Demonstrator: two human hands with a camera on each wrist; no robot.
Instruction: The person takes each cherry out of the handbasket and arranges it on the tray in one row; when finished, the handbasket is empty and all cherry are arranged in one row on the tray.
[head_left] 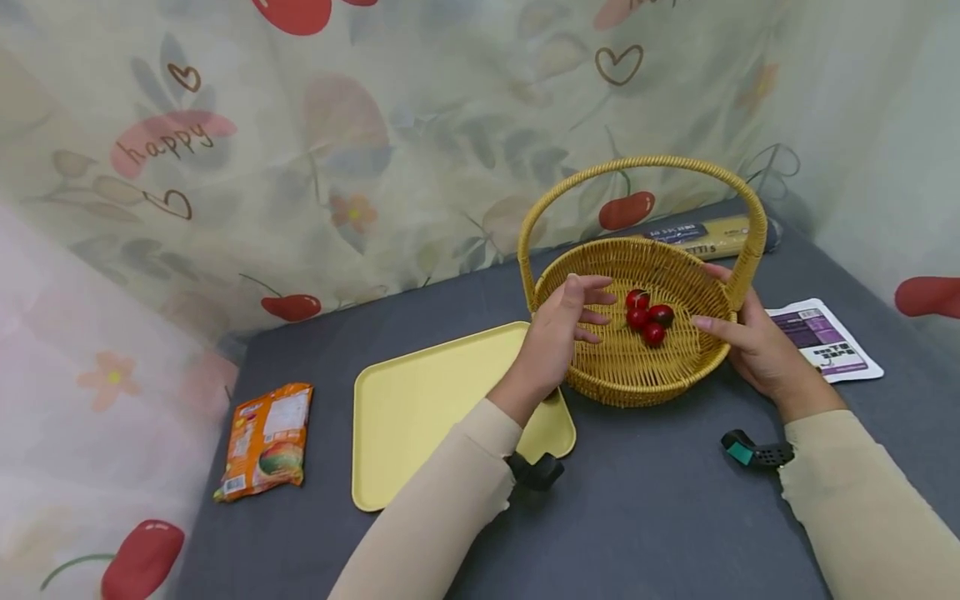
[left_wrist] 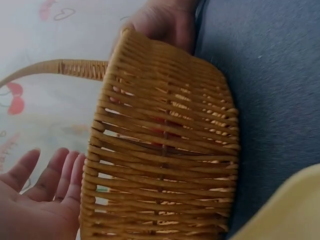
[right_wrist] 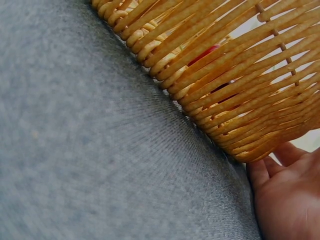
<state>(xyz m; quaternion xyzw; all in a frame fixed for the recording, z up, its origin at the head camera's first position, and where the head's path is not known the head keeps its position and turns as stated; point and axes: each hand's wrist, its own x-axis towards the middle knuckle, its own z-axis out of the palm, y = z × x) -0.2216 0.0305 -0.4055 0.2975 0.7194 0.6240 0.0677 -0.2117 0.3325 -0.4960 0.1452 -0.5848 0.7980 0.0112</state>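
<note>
A woven basket with a tall arched handle stands on the table at right of centre in the head view. Several small, shiny red cherries lie together inside it. My right hand grips the basket's right side near the handle's foot, thumb over the rim and fingers on the outer wall. Over the left rim is my left hand, its fingers extended loosely toward the cherries and holding nothing. The left wrist view has this hand beside the woven wall, with the fingers apart.
A yellow tray lies left of the basket, partly under my left forearm. Farther left is an orange packet. A white and purple pouch lies to the right, and a long spaghetti pack lies behind the basket.
</note>
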